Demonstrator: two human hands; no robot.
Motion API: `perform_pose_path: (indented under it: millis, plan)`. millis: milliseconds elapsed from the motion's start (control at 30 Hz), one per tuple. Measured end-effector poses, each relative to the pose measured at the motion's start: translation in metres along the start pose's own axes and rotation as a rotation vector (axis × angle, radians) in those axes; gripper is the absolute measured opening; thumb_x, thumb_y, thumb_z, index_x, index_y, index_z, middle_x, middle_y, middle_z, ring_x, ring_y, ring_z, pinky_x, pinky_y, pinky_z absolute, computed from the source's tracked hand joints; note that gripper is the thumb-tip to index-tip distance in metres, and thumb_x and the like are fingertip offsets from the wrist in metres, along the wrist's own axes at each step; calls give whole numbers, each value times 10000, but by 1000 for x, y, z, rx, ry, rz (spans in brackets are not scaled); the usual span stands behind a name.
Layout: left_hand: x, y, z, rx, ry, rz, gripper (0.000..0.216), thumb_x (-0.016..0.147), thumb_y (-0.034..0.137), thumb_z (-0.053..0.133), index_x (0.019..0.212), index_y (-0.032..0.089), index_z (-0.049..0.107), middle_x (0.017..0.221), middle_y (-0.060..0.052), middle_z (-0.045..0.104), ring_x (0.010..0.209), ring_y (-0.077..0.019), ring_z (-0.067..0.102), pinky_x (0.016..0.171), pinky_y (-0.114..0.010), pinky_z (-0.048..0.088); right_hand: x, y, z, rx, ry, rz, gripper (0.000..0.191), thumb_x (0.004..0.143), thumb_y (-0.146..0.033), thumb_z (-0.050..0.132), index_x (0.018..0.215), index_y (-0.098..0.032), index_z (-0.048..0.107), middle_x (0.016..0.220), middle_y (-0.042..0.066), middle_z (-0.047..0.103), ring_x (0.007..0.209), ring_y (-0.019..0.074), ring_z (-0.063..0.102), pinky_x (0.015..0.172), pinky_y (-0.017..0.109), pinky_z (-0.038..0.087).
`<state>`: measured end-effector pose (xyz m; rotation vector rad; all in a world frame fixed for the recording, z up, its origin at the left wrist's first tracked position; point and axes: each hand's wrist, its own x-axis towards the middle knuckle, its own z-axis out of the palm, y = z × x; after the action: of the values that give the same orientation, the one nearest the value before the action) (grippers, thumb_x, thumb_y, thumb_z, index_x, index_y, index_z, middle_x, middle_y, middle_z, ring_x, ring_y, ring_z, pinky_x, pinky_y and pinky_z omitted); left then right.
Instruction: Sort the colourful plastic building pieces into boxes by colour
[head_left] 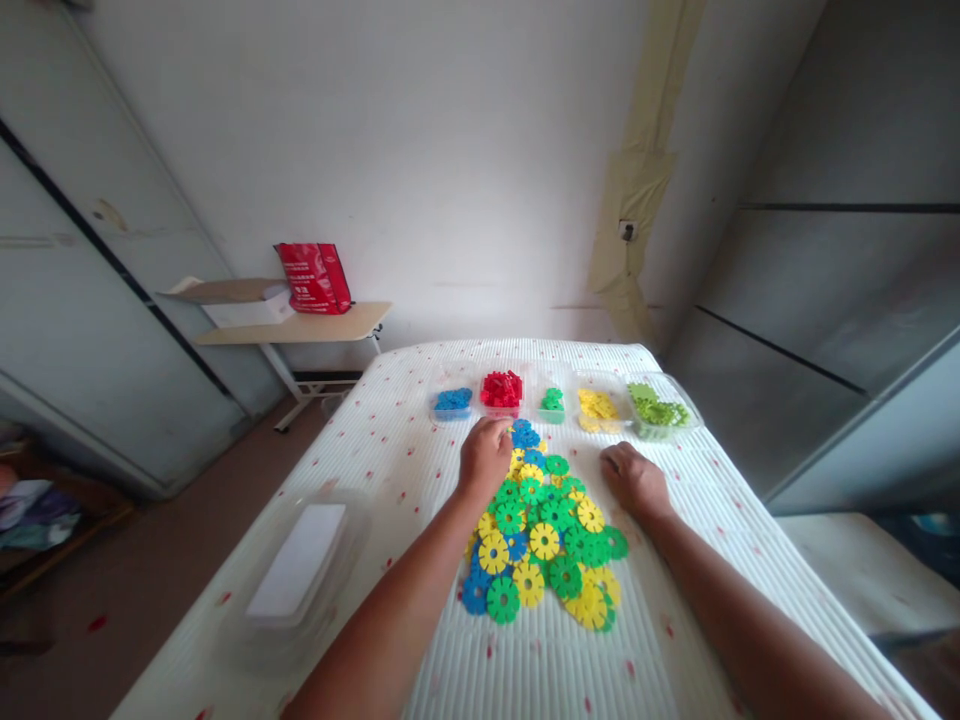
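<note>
A heap of flat plastic snowflake discs (546, 540) in green, yellow and blue lies on the white ribbed cover of the bed (420, 470) in front of me. My left hand (484, 456) reaches to the heap's far end, its fingers curled down on the blue discs (526, 436) there. My right hand (631, 478) rests on the cover just right of the heap, fingers curled under; whether it holds anything is hidden. Beyond the hands stands a row of small clear tubs: blue (453, 402), red (501, 392), green (553, 402), yellow (598, 407) and light green (660, 411) pieces.
A clear plastic box with a white lid (298, 562) lies on the bed at my left. A side table (300, 325) with a red bag (313, 277) and a cardboard box stands by the far wall. Cabinets flank the bed on both sides.
</note>
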<state>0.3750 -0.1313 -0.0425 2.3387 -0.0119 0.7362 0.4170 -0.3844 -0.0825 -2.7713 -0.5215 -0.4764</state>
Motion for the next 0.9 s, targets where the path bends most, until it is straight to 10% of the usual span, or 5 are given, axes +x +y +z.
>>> perform_pose_path:
  millis: [333,533,900]
  plan:
    - [-74,-73,-47,70,133,-287,217,717,125,478,804,177,670,814,-32,672,751,-147,613,721,-265,477,8,-15,2,138,-48,-81,263,821,-207,432,976,-225,643,951,34,654,839,153,602,703,238,441]
    - [-72,-77,-43,67,145,-241,212,726,113,471,803,168,661,818,-36,665,754,-143,608,712,-258,470,33,-63,4,242,-198,-419,385,769,-163,511,1133,-239,611,1165,53,597,1052,179,553,898,286,436]
    - [-74,-77,-44,52,146,-249,207,725,102,476,797,169,658,819,-33,661,762,-140,603,701,-253,459,54,-90,-5,24,-521,-336,491,656,-124,607,1132,-243,611,1087,72,582,980,196,554,803,261,425]
